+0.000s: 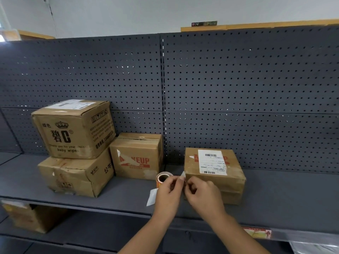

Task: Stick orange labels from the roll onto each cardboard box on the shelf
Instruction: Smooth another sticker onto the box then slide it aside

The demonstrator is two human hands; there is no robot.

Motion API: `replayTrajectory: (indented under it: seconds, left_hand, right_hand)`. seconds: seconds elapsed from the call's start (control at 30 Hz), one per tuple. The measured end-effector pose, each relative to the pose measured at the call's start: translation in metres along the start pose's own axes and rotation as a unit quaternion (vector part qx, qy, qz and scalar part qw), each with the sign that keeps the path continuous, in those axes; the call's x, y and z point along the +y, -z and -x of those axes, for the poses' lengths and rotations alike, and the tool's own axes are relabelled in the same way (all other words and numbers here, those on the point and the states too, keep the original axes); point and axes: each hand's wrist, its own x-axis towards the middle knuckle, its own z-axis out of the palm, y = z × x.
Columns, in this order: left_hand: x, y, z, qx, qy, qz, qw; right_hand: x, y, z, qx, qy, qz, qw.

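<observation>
The roll of orange labels (162, 178) is held up over the grey shelf (275, 195) in my left hand (167, 194), whose fingers curl round it. A white backing strip (152, 197) hangs down from the roll. My right hand (203, 194) pinches the strip's end (182, 175) just left of the box with the white shipping label (214, 173). A "MAKEUP" box (136, 156) stands behind the roll. At the left a baby wipes box (73, 129) sits on top of a dented box (75, 176).
A grey pegboard (238, 92) backs the shelf. Another cardboard box (27, 217) sits on the lower shelf at the left. A torn orange tag (256, 232) sticks to the shelf's front edge at the right.
</observation>
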Motion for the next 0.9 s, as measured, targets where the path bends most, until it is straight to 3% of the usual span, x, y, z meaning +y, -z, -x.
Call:
replayTrajectory:
  seconds: [0.2, 0.27, 0.33, 0.4, 0.47, 0.53, 0.6, 0.7, 0.9]
  left_hand:
    - [-0.005, 0.003, 0.002, 0.048, 0.045, 0.044, 0.997]
    - [-0.004, 0.006, 0.003, 0.057, 0.048, 0.078, 0.994]
    - [-0.001, 0.010, 0.005, 0.049, 0.044, 0.125, 0.990]
    - [0.001, 0.011, 0.008, 0.041, 0.040, 0.143, 0.988]
    - [0.002, 0.010, 0.010, 0.026, 0.031, 0.138, 0.990]
    - [0.002, 0.008, 0.013, 0.010, 0.025, 0.134, 0.991]
    - [0.002, 0.005, 0.015, 0.009, 0.025, 0.129, 0.991]
    - [0.005, -0.001, 0.018, 0.015, 0.027, 0.119, 0.992]
    - [0.009, -0.020, 0.017, -0.009, 0.037, 0.079, 0.996]
  right_hand:
    - [0.000, 0.005, 0.011, -0.030, 0.086, -0.005, 0.996]
    - [-0.001, 0.011, 0.014, -0.045, 0.078, -0.065, 0.994]
    - [-0.002, 0.014, 0.014, -0.043, 0.017, -0.178, 0.983]
    - [-0.002, 0.018, 0.010, -0.040, -0.101, -0.321, 0.941]
    - [-0.001, 0.024, 0.005, -0.082, -0.207, -0.434, 0.873]
    - [0.002, 0.031, 0.004, -0.123, -0.239, -0.482, 0.834]
    - [0.006, 0.036, 0.005, -0.121, -0.236, -0.501, 0.824]
    - [0.010, 0.041, 0.007, -0.088, -0.218, -0.513, 0.826]
    - [0.027, 0.048, 0.011, -0.025, -0.143, -0.412, 0.900]
